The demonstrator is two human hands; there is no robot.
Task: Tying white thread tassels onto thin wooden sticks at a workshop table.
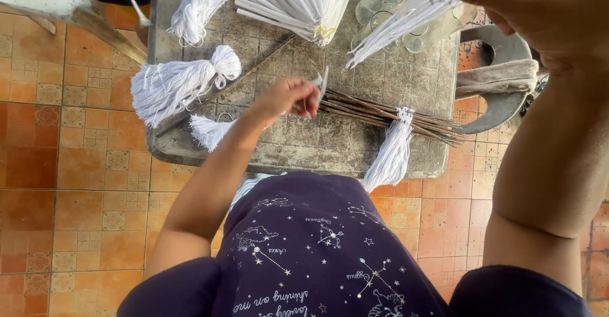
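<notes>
The left hand (288, 98) was pinched shut on a white strip (322, 84) at the near end of the brown stick bundle (387, 115), as if to bind it, while the right hand (539, 6), raised beyond it, clasped white sticks (399, 22).

The left hand (288, 98) was down on the grey stone-look table (355, 146), fingers pinched around what looked like a small white strip, right at the end of a bundle of thin brown sticks (380, 113). A white thread tassel (390, 155) was tied around those sticks and drooped over the table's near edge. The right hand (539, 12) was up close to the camera, gripping a fan of white sticks (399, 24). Off to the left lay a fat hank of white thread (177, 84), with another stack of white sticks (298, 3) at the back. Orange tiled floor (70, 165) all around.
</notes>
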